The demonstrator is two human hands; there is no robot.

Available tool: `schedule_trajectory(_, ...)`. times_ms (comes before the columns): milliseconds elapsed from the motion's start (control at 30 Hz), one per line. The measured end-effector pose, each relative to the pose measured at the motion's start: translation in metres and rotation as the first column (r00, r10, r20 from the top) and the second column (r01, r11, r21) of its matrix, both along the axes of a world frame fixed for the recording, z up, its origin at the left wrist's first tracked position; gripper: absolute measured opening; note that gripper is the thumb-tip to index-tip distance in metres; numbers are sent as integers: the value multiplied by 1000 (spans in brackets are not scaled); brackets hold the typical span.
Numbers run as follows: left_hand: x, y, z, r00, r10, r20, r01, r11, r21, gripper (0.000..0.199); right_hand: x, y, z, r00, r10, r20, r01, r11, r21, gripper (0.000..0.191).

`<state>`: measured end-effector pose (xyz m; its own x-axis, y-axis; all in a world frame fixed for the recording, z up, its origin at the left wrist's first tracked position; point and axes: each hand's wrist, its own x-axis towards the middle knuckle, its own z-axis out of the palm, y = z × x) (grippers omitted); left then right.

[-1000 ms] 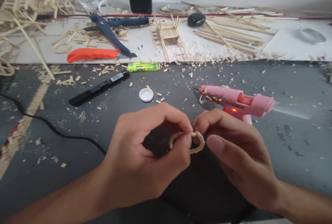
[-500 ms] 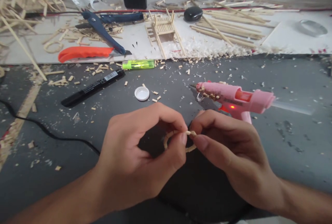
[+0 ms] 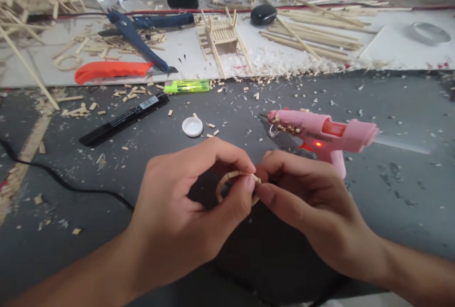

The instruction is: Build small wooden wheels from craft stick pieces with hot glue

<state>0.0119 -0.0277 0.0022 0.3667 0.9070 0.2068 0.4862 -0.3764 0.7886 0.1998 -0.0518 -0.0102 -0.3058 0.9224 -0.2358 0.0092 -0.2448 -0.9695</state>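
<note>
A small ring made of short wooden stick pieces (image 3: 222, 183) is held up between both hands above the dark tabletop. My left hand (image 3: 192, 203) pinches its upper part between thumb and forefinger. From the other side, the thumb and forefinger of my right hand (image 3: 305, 203) close on the ring's right end, close to the left fingertips. Fingers cover part of the ring. Beyond my right hand lies a pink hot glue gun (image 3: 320, 131) with a red light on and a clear glue stick in its back.
A white cap (image 3: 192, 127), a black marker (image 3: 124, 120), a green lighter (image 3: 187, 86) and an orange cutter (image 3: 113, 71) lie ahead. Behind them are blue-handled pliers (image 3: 140, 44), a miniature wooden chair (image 3: 224, 37) and thin sticks (image 3: 309, 41). A black cable (image 3: 67, 181) runs at left.
The ring has turned and shifted slightly left in my fingers. My right fingertips have come closer to the left ones. The whole view has moved a little.
</note>
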Motion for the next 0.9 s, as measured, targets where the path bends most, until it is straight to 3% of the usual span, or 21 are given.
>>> schedule_trajectory(467,-2,2,-1,1000,6,-16,-7,1000,-31,10,2,4,1,997,31,-64,-33,999,-27,16)
schedule_trajectory(900,1,5,2,994,29,108,-7,980,-198,6,1,5,0,999,8,-32,-7,1000,4,23)
